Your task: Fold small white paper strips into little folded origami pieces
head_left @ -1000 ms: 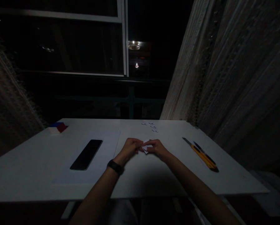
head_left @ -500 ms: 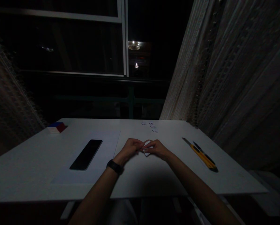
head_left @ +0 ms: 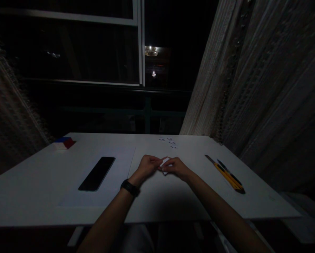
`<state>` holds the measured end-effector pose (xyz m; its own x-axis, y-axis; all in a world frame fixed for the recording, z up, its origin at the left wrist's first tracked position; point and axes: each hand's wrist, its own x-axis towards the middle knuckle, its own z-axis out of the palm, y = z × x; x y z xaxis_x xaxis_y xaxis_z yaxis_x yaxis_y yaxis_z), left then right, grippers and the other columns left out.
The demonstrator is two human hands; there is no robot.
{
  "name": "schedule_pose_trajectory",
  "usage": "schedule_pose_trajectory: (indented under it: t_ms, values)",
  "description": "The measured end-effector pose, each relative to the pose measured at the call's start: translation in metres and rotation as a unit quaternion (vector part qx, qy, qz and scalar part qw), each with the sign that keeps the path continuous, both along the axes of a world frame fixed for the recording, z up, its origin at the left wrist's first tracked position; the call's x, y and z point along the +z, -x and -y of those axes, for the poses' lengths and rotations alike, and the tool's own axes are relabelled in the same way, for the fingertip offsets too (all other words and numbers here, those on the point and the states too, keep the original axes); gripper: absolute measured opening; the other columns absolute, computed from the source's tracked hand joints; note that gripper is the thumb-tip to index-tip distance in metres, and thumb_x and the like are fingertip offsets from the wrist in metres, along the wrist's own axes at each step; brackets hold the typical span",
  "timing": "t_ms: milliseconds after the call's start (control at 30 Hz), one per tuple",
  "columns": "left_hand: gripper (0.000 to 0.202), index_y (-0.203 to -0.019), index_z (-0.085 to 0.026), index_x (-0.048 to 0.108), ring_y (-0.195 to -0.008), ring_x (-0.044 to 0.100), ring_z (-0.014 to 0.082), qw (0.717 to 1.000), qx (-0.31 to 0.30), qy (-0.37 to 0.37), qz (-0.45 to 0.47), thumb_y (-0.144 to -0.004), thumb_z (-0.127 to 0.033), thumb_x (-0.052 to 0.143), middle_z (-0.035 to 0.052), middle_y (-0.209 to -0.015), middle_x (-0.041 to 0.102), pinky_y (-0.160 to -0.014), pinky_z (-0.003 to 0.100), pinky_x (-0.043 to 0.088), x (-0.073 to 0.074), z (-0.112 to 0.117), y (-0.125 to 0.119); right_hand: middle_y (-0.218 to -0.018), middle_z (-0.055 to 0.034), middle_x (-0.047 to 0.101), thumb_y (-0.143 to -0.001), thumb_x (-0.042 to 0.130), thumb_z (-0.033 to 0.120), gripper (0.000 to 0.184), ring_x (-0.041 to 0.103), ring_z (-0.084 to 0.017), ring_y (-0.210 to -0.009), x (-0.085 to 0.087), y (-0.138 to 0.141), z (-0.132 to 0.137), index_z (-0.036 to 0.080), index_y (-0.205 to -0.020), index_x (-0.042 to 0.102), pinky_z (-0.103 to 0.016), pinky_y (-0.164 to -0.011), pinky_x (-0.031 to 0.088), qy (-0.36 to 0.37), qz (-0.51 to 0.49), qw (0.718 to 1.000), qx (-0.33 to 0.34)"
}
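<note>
A small piece of white paper [head_left: 165, 169] is pinched between my two hands, a little above the middle of the white table [head_left: 157, 207]. My left hand [head_left: 148, 164] grips its left edge with thumb and fingers; a black band sits on that wrist. From the other side my right hand [head_left: 177, 168] has its fingers closed over the paper's right part. Fingers cover much of the paper, so any folds in it are hard to make out. Beyond the hands lie several small paper pieces with dark marks [head_left: 172, 143].
A black phone [head_left: 97, 174] lies on a white sheet [head_left: 120, 175] to the left. At the far left corner sits a blue, red and white cube [head_left: 64, 143]. On the right are a yellow utility knife [head_left: 227, 175], its blade out, and a dark pen [head_left: 223, 165].
The white paper is turned slightly between my fingers, and the fingers have shifted a little on it. Everything else on the table lies as before.
</note>
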<state>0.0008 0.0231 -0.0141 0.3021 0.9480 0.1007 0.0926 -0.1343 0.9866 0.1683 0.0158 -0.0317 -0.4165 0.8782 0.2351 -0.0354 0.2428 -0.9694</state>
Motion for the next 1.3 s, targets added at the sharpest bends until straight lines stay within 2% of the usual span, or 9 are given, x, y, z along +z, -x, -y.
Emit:
schedule_pose_trajectory:
  t_ms: [233,333,433,600,733,867,1100,1300]
  values:
    - [0.030,-0.070,-0.007,0.069,-0.054,0.055,0.0139,0.999,-0.001,-0.037,-0.037,-0.064,-0.036,0.063,0.0064,-0.058,0.064,-0.053,0.022,0.039,-0.002,-0.002,0.000,-0.086,-0.0051,0.061,-0.055,0.076,0.032,0.019,0.058,-0.018,-0.078,-0.001,0.002,-0.001,0.016,-0.065,0.069,-0.030,-0.065,0.048,-0.014,0.004,1.000,-0.026]
    - [0.031,-0.072,-0.008,0.070,-0.059,0.056,0.0157,0.996,0.016,-0.067,-0.064,-0.066,-0.036,0.061,0.0070,-0.064,0.066,-0.055,0.023,0.040,-0.004,-0.004,0.000,-0.073,-0.0036,0.061,-0.057,0.074,0.035,0.020,0.057,-0.016,-0.068,-0.003,0.004,-0.002,0.017,-0.066,0.070,-0.029,-0.059,0.046,-0.040,0.031,0.995,-0.088]
    - [0.031,-0.074,-0.009,0.071,-0.065,0.058,0.0168,0.992,0.004,-0.101,-0.080,-0.070,-0.037,0.058,0.0057,-0.068,0.068,-0.060,0.023,0.041,-0.005,-0.005,0.001,-0.064,-0.0018,0.058,-0.057,0.074,0.034,0.018,0.055,-0.016,-0.063,-0.005,0.005,-0.005,0.019,-0.066,0.070,-0.030,-0.060,0.044,-0.088,0.083,0.980,-0.159]
    - [0.034,-0.087,-0.013,0.070,-0.073,0.060,0.0179,0.990,-0.013,-0.125,-0.071,-0.074,-0.040,0.055,0.0059,-0.078,0.069,-0.064,0.024,0.043,-0.002,0.000,0.000,-0.066,-0.0014,0.057,-0.058,0.071,0.027,0.008,0.055,-0.016,-0.066,-0.005,0.005,-0.008,0.021,-0.063,0.069,-0.029,-0.065,0.043,-0.136,0.103,0.957,-0.236]
    - [0.031,-0.088,-0.014,0.070,-0.078,0.062,0.0196,0.986,0.028,-0.146,-0.082,-0.071,-0.038,0.060,0.0083,-0.084,0.069,-0.067,0.025,0.044,0.002,0.003,-0.002,-0.069,-0.0014,0.059,-0.060,0.068,0.025,0.006,0.056,-0.016,-0.069,-0.002,0.009,-0.005,0.021,-0.065,0.067,-0.030,-0.068,0.043,-0.149,0.105,0.953,-0.241]
    - [0.028,-0.087,-0.014,0.070,-0.081,0.062,0.0210,0.984,0.059,-0.146,-0.087,-0.071,-0.035,0.060,0.0096,-0.085,0.069,-0.072,0.028,0.045,-0.001,0.001,-0.002,-0.072,-0.0014,0.061,-0.059,0.069,0.028,0.013,0.056,-0.018,-0.073,0.001,0.012,0.000,0.020,-0.068,0.064,-0.031,-0.071,0.043,-0.142,0.100,0.955,-0.241]
    - [0.022,-0.083,-0.016,0.071,-0.082,0.063,0.0218,0.987,0.065,-0.134,-0.057,-0.070,-0.030,0.062,0.0093,-0.084,0.070,-0.074,0.030,0.046,-0.004,-0.001,-0.001,-0.070,-0.0002,0.061,-0.057,0.068,0.027,0.017,0.053,-0.016,-0.066,0.004,0.014,0.003,0.019,-0.071,0.061,-0.029,-0.065,0.042,-0.120,0.086,0.962,-0.230]
    - [0.025,-0.082,-0.014,0.071,-0.080,0.063,0.0214,0.990,0.058,-0.123,-0.042,-0.069,-0.033,0.062,0.0102,-0.083,0.070,-0.072,0.029,0.046,-0.002,-0.001,-0.001,-0.070,0.0013,0.056,-0.058,0.068,0.028,0.022,0.050,-0.015,-0.066,0.002,0.013,0.003,0.019,-0.075,0.056,-0.026,-0.060,0.039,-0.134,0.074,0.962,-0.226]
